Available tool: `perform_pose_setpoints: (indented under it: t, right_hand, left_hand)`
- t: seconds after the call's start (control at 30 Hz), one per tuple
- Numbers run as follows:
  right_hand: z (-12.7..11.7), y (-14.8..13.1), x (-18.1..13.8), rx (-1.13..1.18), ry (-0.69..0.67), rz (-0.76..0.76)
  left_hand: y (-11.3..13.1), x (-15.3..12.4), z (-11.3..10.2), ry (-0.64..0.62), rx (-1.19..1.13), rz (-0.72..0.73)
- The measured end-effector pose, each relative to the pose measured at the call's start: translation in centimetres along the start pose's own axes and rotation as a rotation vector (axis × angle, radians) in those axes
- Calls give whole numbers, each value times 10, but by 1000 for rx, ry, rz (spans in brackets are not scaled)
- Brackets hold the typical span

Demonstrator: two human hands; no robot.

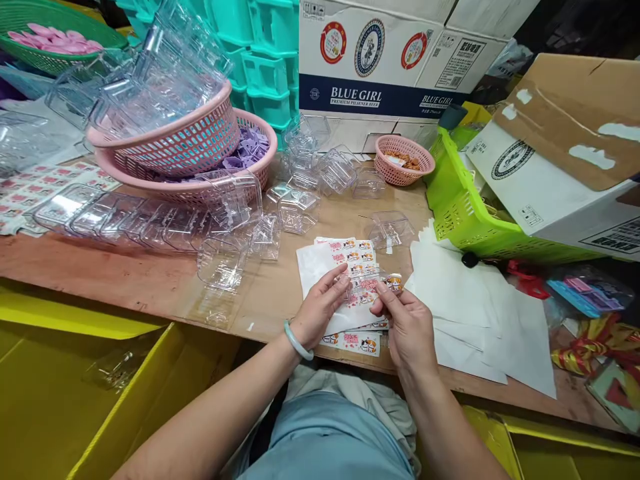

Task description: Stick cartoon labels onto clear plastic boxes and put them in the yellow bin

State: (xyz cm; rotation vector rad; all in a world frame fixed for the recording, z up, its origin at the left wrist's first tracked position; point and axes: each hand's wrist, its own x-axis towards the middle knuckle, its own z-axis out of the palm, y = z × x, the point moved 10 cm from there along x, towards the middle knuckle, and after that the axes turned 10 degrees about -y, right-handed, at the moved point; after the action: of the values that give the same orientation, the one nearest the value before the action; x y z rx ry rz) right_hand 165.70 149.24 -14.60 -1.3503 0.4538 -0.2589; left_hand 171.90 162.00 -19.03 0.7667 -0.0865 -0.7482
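My left hand (319,308), with a pale green bangle on the wrist, grips a clear plastic case (356,285) by its left side. A sticker with a cartoon cat print (393,283) is pinched between the thumb and fingers of my right hand (406,319), at the right end of the case. Whether the sticker touches the case I cannot tell. Below both hands lie sheets of cat stickers (353,252) on the table, partly covered by my hands. Another clear case (391,230) sits just beyond them.
White backing sheets (465,313) are piled to the right, beside a lime green basket (463,200). Clear cases (145,220) line the left, before stacked pink baskets (185,190). A small pink basket (404,160) and a beer carton (370,80) stand behind. Yellow bins (165,380) flank me.
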Motion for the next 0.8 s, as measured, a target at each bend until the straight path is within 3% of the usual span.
perform_pose_setpoints:
  t: [0.8]
  right_hand:
    - [5, 14, 2, 22, -24, 46]
  left_hand:
    - [1, 2, 4, -4, -1, 4]
